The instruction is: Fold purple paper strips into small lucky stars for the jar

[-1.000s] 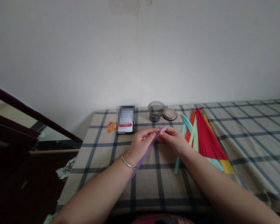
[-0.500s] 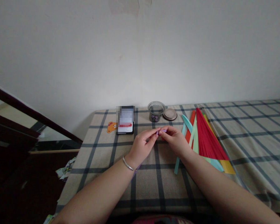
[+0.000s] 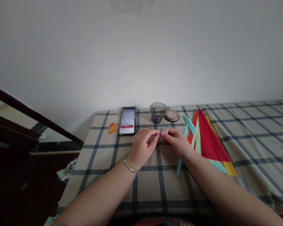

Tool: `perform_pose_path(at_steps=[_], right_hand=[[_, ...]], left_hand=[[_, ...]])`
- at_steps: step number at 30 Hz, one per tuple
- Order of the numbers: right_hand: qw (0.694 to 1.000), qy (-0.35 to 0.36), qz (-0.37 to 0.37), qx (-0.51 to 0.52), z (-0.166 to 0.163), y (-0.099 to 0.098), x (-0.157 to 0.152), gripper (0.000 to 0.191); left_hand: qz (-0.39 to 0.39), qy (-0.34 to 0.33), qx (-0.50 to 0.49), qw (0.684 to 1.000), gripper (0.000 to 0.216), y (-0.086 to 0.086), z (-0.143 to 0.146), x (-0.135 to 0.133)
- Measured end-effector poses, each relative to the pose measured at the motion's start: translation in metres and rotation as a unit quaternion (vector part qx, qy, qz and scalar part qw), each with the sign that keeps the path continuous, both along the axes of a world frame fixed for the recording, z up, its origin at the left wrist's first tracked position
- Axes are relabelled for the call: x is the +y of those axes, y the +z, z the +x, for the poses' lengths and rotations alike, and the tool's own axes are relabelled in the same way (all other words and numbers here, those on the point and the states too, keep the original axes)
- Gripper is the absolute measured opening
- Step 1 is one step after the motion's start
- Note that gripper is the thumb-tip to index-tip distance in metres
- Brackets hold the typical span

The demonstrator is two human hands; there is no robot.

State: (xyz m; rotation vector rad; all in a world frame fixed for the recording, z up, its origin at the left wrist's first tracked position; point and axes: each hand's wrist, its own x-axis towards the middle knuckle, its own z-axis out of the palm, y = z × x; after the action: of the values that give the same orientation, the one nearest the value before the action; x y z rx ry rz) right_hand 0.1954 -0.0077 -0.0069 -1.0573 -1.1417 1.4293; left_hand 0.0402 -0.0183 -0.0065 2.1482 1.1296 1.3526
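My left hand [image 3: 143, 143] and my right hand [image 3: 176, 141] meet fingertip to fingertip above the checked cloth. Both pinch a narrow purple paper strip [image 3: 159, 134], mostly covered by my fingers. More purple paper shows beside my left wrist, under the silver bangle; I cannot tell whether it is the same strip. Just beyond my hands stands a clear plastic cup [image 3: 158, 112] with small purple pieces in the bottom. Its round lid [image 3: 172, 115] lies to the right of it.
A phone [image 3: 127, 121] rests at the back left, beside an orange bear-shaped cutout [image 3: 113, 128]. Red paper strips [image 3: 209, 141] fan out on the right, with blue, green, orange and yellow ones around them. A pale wall rises behind the table; its left edge drops to a dark floor.
My left fingers have shifted slightly and less of the purple strip shows between my hands. My right hand has barely moved. The other things lie as before.
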Motion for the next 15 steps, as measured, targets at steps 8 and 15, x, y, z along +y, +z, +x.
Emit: perform_pose_path(at_steps=[8,15], right_hand=[[0.993,0.057,-0.049,0.088,0.0025,-0.0061,-0.0006,0.03],[0.991,0.052,-0.058,0.108,0.0018,-0.0047,-0.0012,0.028]], left_hand=[[-0.203,-0.088,-0.204,0.954,0.014,-0.0097,0.0051,0.0026],[-0.246,-0.101,-0.268,0.926,0.014,-0.0073,0.0072,0.0022]])
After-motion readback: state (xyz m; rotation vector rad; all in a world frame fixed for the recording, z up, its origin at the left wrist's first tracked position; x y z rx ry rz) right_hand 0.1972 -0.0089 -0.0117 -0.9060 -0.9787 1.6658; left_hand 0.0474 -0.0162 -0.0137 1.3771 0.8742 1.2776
